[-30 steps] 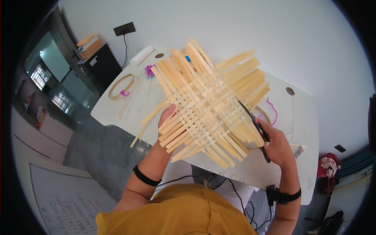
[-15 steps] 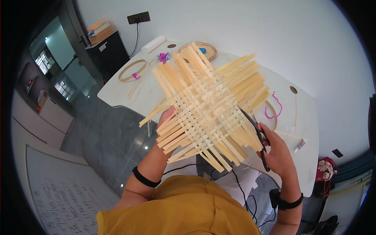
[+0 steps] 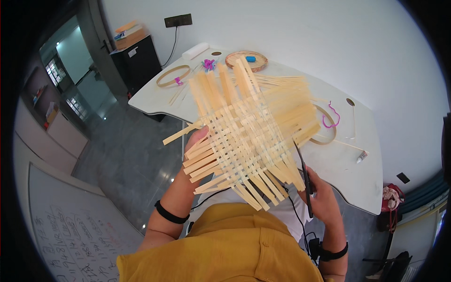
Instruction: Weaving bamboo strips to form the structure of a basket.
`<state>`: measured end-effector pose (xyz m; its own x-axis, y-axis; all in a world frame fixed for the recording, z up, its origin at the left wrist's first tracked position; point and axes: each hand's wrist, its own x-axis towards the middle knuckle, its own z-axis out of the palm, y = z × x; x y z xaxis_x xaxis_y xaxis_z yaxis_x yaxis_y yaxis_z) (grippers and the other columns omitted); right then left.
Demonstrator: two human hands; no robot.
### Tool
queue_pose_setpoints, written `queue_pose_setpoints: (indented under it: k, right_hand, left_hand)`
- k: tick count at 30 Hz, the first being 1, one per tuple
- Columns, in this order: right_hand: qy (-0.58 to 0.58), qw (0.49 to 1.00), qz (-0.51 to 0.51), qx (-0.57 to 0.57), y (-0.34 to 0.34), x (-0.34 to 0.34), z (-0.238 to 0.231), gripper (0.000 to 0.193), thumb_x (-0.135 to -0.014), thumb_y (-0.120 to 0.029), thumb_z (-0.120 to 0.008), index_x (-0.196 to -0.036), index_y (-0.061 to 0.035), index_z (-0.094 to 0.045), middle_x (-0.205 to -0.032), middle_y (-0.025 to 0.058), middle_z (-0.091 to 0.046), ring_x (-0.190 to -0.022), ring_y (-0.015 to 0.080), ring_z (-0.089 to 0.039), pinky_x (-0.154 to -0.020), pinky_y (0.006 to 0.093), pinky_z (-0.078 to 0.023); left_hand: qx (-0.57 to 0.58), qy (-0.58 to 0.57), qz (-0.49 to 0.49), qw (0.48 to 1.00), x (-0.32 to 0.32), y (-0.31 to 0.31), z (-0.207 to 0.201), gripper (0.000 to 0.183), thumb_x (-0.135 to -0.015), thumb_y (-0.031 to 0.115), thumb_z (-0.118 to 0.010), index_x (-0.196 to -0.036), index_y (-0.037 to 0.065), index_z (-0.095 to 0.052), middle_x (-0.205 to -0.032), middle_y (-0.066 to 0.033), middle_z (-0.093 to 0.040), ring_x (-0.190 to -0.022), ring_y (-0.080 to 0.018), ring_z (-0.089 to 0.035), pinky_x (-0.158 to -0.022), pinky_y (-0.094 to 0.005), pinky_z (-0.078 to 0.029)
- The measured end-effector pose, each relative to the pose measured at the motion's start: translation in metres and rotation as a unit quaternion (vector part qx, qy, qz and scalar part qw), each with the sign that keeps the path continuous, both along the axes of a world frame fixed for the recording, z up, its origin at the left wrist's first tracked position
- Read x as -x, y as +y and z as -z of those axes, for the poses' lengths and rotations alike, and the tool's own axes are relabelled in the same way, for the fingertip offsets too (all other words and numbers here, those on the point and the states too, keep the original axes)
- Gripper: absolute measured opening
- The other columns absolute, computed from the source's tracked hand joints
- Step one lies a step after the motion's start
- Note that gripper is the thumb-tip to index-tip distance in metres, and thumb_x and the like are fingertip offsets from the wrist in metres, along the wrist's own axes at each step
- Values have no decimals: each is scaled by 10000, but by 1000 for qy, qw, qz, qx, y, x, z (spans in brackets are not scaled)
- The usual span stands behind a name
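Note:
A pale woven mat of flat bamboo strips (image 3: 244,136) fills the middle of the head view, its loose strip ends sticking out on every side. My left hand (image 3: 197,137) grips its left edge, the thumb on top and the other fingers hidden underneath. In my right hand (image 3: 321,196) is a pair of black-handled scissors (image 3: 307,181), held at the mat's right edge. Their blades point up and away, beside the strip ends there. Whether a strip lies between the blades, I cannot tell. Some strips at the upper right are blurred.
Behind the mat stands a white table (image 3: 350,160). On it are a round woven tray (image 3: 260,65) with a blue spool (image 3: 250,59), bamboo hoops (image 3: 162,80), purple pipe cleaner (image 3: 334,121), a purple flower (image 3: 209,65), a small tube (image 3: 361,157) and a white roll (image 3: 195,50).
The mat has tilted and shifted slightly left and down in view. My right hand with the scissors has moved left and a little lower. The left hand keeps its hold.

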<state>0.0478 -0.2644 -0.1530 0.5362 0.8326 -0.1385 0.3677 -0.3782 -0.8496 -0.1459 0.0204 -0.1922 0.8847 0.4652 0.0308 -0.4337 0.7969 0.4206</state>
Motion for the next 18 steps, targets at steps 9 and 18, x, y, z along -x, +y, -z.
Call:
queue_pose_setpoints:
  k: [9,18]
  right_hand:
    - [-49,996,-20,-74,18,6,41,652,-732,6,-654,-1348,-1,-441,-1002,197,-641,-845,269,-638,-780,315,-500]
    - [-88,995,17,-47,16,17,38,613,-754,-1,-635,-1340,-10,-453,-903,175,-628,-738,250,-590,-724,300,-485]
  left_hand:
    - [-29,38,5,999,1,0,-8,464,-939,286,-514,-1287,-21,-491,-1226,-155,-584,-1092,-249,-588,-941,-361,-467]
    - [-32,53,35,998,2,4,-12,474,-936,300,-521,-1286,-19,-493,-1238,-154,-579,-1100,-243,-585,-944,-359,-466]
